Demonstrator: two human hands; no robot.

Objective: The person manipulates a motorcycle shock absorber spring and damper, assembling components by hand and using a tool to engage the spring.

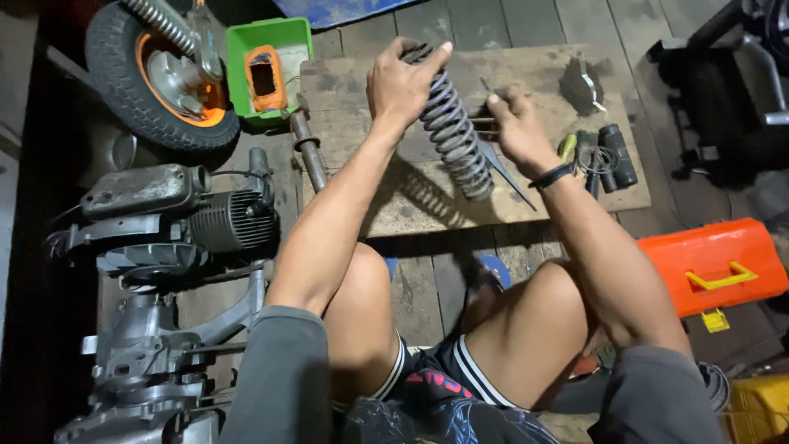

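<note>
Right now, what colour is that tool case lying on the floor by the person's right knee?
The tool case is bright orange with a yellow handle, seen in the head view.

A dark grey steel coil spring stands tilted over the wooden board, top leaning toward eleven o'clock, foot toward five. Two thin rods, possibly a tool, meet it at three o'clock.
</note>
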